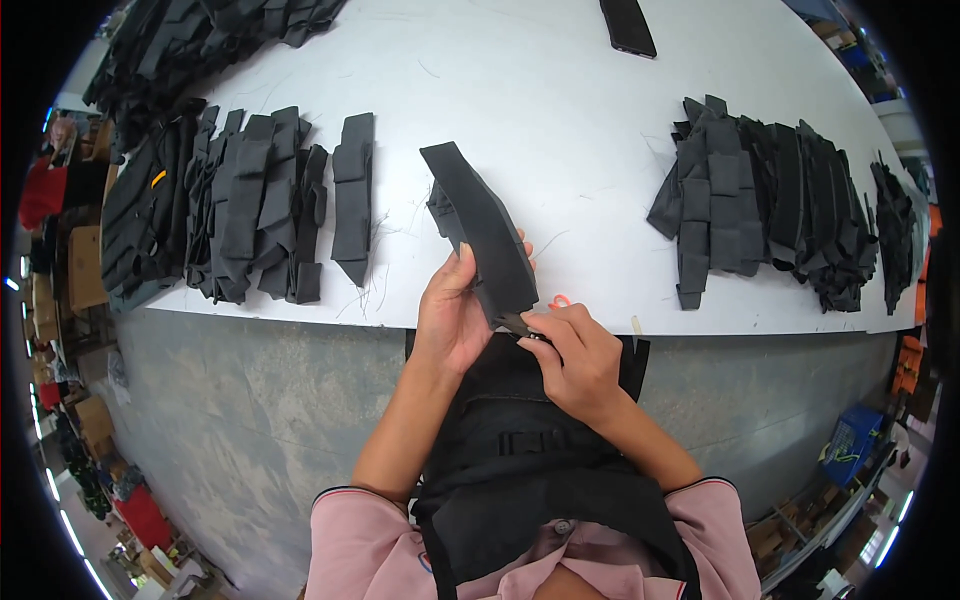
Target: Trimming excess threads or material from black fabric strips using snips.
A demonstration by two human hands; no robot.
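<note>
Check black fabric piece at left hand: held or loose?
Held: left hand wraps the black fabric piece, thumb at one edge, fingertips at the other.

My fabric strip (pixel 485 225) is black, the counter (pixel 560 120) white, my sleeves (pixel 718 540) pink and dark-edged, the floor (pixel 250 400) mottled grey, the box (pixel 852 443) at four o'clock blue.

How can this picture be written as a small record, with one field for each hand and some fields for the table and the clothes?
Left hand: holds a black fabric piece, raised at the near table edge
Right hand: pinches a small dark item, hard to make out, at the piece's lower end
Table: white, with loose threads
Table left: dark fabric bundles; one separate strip nearer the hands
Table right: more dark bundles
Far side: black phone
Clothes: pink shirt, black apron
</note>
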